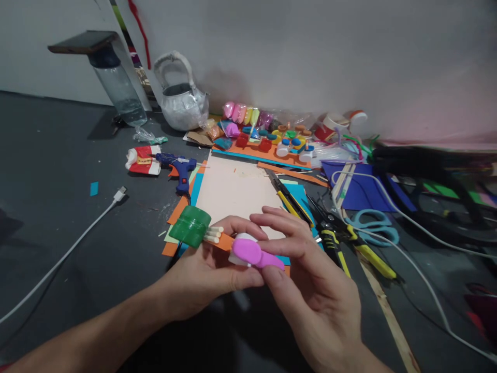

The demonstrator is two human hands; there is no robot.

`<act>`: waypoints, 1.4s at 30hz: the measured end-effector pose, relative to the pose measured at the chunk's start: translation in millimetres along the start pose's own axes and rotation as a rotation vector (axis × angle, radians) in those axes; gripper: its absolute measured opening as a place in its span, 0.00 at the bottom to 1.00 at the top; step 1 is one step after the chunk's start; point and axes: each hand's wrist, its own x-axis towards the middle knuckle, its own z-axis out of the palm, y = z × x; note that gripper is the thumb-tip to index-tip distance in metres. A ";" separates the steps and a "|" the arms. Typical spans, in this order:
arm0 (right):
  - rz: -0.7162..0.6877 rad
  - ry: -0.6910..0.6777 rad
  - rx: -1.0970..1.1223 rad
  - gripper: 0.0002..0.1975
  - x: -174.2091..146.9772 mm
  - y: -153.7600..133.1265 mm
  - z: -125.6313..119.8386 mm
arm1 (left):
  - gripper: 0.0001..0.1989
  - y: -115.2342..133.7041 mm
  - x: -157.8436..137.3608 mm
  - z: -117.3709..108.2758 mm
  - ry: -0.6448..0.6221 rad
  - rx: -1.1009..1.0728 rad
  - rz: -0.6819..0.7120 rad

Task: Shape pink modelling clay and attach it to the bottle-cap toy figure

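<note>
My left hand (212, 274) is closed around a small craft model. At the model's left end is a glossy green block (190, 226), from which several cream sticks (214, 234) stick out towards an orange strip (223, 242). Smooth pink modelling clay (248, 250) covers a white part at the right end, its tail stretching rightwards. The thumb and fingers of my right hand (316, 274) close on that pink clay tail. My palms hide some of the model's underside. Below and beyond the hands lies a cream paper sheet (236, 186) on orange and blue sheets.
A blue glue gun (181, 168) lies left of the paper. To the right are a yellow utility knife (291, 202), yellow-handled pliers (336, 246) and blue scissors (373, 230). Clay figures on an orange board (248, 150), a kettle (184, 109) and a bottle (122, 96) stand behind.
</note>
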 end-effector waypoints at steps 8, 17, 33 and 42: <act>-0.056 -0.039 0.044 0.16 -0.6 4.8 -10.0 | 0.16 -5.5 1.4 -4.1 -0.056 -0.131 -0.042; -0.285 -0.107 -0.089 0.19 1.8 10.9 -13.2 | 0.13 -7.7 1.6 -7.5 -0.122 -0.218 -0.049; -0.338 -0.110 -0.109 0.15 7.8 7.3 -15.7 | 0.11 -8.8 4.8 -3.5 -0.228 -0.332 -0.123; -0.379 -0.108 -0.190 0.16 7.2 5.8 -19.2 | 0.07 -11.0 5.5 -5.5 -0.230 -0.317 -0.137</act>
